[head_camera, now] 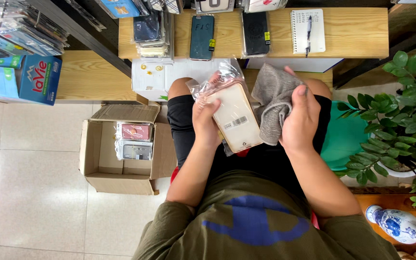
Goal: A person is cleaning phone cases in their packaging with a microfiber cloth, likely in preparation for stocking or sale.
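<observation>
Wiping a bagged phone case over the lap

The left hand (206, 126) has its grip pinching the cream phone case (235, 118) in its clear plastic sleeve, held over the lap; the right hand (300, 121), at 3 o'clock of it, is closed around a bunched grey cloth (274, 98). Best to hold the case flat and firm and rub with a smooth fold. The open cardboard box (103, 156) lies at 9 o'clock, the wooden worktop (357, 33) at 12.

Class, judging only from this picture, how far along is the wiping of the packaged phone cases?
Looks done: several cases lie on the wooden shelf. In hand: the left hand holds a bagged pale phone case; the right hand holds a grey cloth beside it. Left: two packs sit in the cardboard box.
</observation>
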